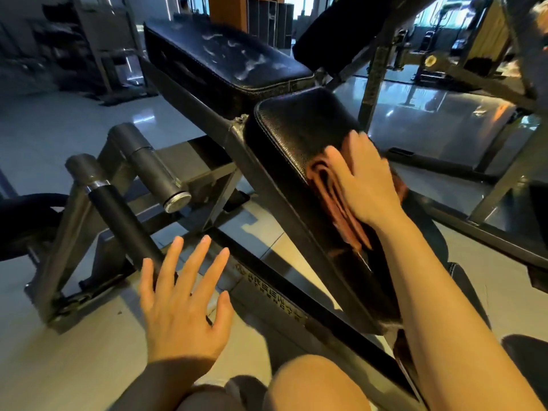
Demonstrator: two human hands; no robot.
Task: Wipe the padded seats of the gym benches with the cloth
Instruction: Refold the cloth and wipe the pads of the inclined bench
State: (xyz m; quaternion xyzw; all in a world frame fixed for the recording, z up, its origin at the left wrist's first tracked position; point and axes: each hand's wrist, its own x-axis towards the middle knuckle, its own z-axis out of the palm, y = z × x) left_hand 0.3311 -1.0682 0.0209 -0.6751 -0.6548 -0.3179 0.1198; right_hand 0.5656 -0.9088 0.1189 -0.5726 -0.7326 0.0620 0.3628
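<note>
Writing: a row of gold characters runs along the dark frame rail [275, 295] beneath the pad, at about 6 o'clock of centre; blurred, cannot be read. No other label legible.

Right hand [363, 182]: forearm enters from 5 o'clock and reaches up toward 12 o'clock, palm down, laid flat on the cloth [332, 188]. Its fingers [355, 146] are straight and close together, tips pointing to 12 o'clock, pressing the cloth onto the near seat pad [299, 129]. No curl round the cloth visible.

Cloth: reddish-brown, folded in several layers, on the sloped black near seat pad, right of frame centre at about 3 o'clock. Folded edges show at the 9 o'clock side of the right hand; a tail trails toward 6 o'clock below the wrist.

Left hand [184, 301]: grey sleeve [154, 384] enters from 6 o'clock, palm down, over the floor [59, 366] and frame at 7 o'clock of centre. Its fingers are straight and spread apart, holding nothing; contact with the black roller [124, 223] behind them cannot be told.

Far seat pad [225, 57]: black, at 12 o'clock, top marked with pale streaks.

A bare knee [311, 384] sits at 6 o'clock.
</note>
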